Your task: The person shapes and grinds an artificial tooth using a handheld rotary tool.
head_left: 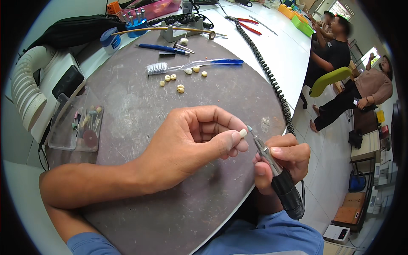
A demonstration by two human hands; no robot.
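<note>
Between thumb and fingers, my left hand [191,144] pinches a small off-white dental crown [242,133] above the grey work surface [127,97]. My right hand [293,157] grips a black and silver rotary handpiece [278,178], slanted up to the left. Its pale green grinding tip [250,128] is right beside the crown; whether they touch I cannot tell. Several loose cream-coloured tooth crowns [180,88] lie farther back on the surface. Near them rests a clear toothbrush [191,65] with white bristles and a blue handle end.
A coiled black cord [267,63] runs along the right side. To the left are a ribbed white hose [27,85] and a clear box [80,127] of grinding bits. Behind lie a blue pen [163,49] and red-handled pliers [246,25]. People [335,46] are at the right.
</note>
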